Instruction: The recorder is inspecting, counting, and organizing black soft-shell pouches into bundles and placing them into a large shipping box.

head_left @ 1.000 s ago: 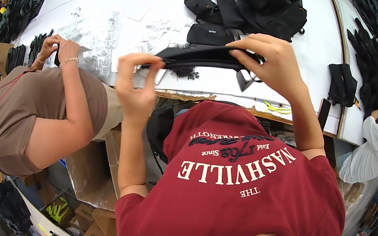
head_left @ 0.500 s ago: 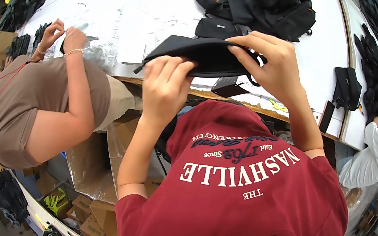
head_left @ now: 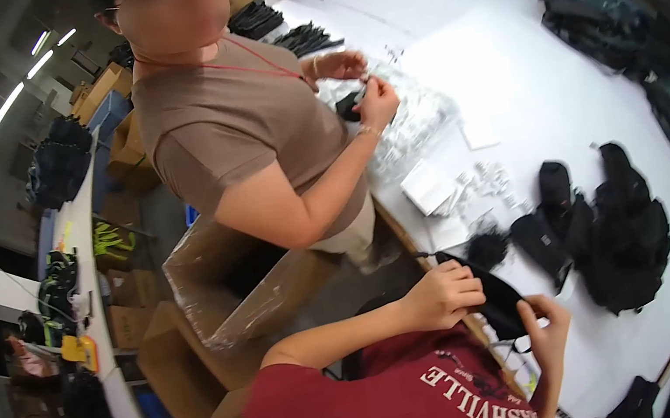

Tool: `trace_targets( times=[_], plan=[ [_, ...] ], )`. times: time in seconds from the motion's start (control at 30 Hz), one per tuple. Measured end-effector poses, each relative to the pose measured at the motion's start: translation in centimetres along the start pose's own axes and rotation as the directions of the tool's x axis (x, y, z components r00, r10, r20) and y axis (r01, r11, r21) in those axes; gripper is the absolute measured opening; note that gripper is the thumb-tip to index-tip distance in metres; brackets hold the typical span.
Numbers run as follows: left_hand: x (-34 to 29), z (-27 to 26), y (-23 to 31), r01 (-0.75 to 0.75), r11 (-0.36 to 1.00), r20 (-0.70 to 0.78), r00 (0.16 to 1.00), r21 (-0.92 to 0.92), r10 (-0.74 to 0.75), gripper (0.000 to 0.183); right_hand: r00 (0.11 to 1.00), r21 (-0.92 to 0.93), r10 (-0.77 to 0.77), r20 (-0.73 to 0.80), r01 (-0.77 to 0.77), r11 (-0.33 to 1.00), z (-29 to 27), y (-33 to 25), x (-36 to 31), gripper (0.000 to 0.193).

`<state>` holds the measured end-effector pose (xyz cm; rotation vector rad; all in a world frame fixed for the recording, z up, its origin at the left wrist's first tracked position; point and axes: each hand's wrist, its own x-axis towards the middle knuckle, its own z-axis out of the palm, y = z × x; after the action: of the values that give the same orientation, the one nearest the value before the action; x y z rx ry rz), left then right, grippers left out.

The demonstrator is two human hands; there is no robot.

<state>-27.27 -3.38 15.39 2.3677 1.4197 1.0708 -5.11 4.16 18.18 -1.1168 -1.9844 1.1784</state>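
Observation:
A black fabric pouch (head_left: 503, 301) is stretched between my two hands at the near edge of the white table (head_left: 504, 105). My left hand (head_left: 443, 295) is closed on its left end, knuckles up. At the opposite end my right hand (head_left: 547, 322) pinches the pouch's edge between thumb and fingers. Just beyond the pouch lies a small dark tangle of thin black cords or ties (head_left: 488, 247). Further right sits a heap of similar black pouches (head_left: 624, 240). What is inside the pouch I cannot make out.
To my left a co-worker in a brown shirt (head_left: 242, 127) handles a small black item above clear plastic bags (head_left: 409, 121). White cards (head_left: 431, 188) lie on the table. Open cardboard boxes (head_left: 191, 383) stand on the floor at left. More black goods (head_left: 598, 32) line the far right.
My view has swung left, so the co-worker and boxes fill more of it. Both hands still hold the pouch, which now appears lower and further right.

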Motion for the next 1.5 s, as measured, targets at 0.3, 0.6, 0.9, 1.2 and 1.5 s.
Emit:
trace_targets(
  times=[0.3,0.6,0.9,1.2,1.5],
  plan=[
    [-0.3,-3.9,-2.6,0.649,0.533,0.648,0.728,-0.543,-0.226,0.036,0.857,0.125,0.075,0.51,-0.16,0.979,-1.2,8.8,-2.5,0.061],
    [4.4,-4.0,-3.0,0.546,0.672,0.632,0.761,-0.501,-0.146,0.03,0.944,0.624,0.273,-0.187,-0.101,0.775,-6.2,7.4,-8.4,0.046],
    [5.9,-2.4,-2.0,0.269,0.875,0.615,0.788,-0.403,0.042,0.034,0.891,0.888,-0.07,-0.449,0.454,0.077,-5.8,16.4,-5.3,0.059],
    [7.4,-2.8,-1.4,0.545,0.766,0.796,0.6,-0.341,-0.073,0.02,0.821,0.979,0.563,-0.098,0.182,-0.095,0.7,5.6,2.4,0.033],
    [9.7,-1.2,-2.7,0.414,0.85,0.861,0.501,-0.327,0.087,0.024,0.441,0.907,0.793,-0.42,0.221,0.358,1.4,5.0,1.2,0.031]
  ],
)
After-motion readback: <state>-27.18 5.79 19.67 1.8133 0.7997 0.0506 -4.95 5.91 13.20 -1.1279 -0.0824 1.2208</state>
